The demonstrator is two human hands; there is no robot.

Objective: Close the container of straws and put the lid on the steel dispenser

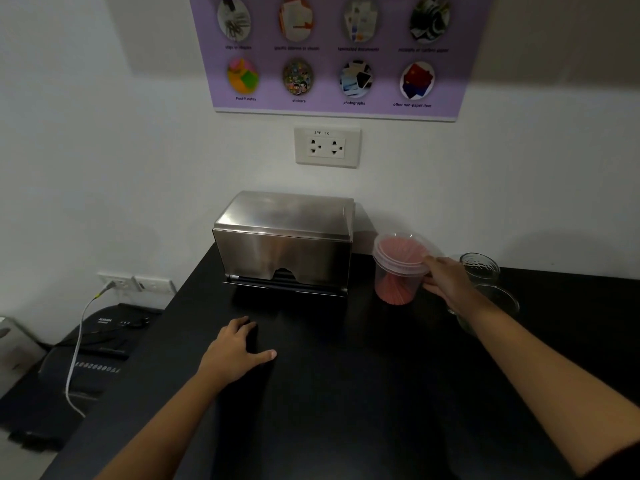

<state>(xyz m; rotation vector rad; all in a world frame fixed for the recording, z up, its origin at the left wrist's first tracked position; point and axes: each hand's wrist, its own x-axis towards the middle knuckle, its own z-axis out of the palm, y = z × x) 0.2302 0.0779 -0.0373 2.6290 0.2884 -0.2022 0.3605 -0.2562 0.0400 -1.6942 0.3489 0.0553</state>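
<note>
A: Where is the steel dispenser (284, 244)?

B: At the back of the black counter (346, 393), against the white wall (104, 168) below the outlet (326, 147). Its long axis runs left to right, and its front slot faces the person. The lid (284, 211) sits on top, also lying left to right.

A: And the straws?

B: The clear container (398, 271) stands just right of the dispenser. It is upright, its axis vertical and tipped a little toward the camera. The pink straws (394, 289) stand on end inside, fanned out toward the top. A clear lid (401, 249) sits over the mouth; I cannot tell whether it is pressed fully shut.

A: The hands?

B: The right hand (446, 280) grips the container's right side, fingers wrapped at the rim. The left hand (235, 351) lies open, palm down on the counter in front of the dispenser, holding nothing.

A: Anything else nearby?

B: Two clear glasses (485, 271) behind the right wrist, and a purple poster (329, 53) on the wall.
</note>
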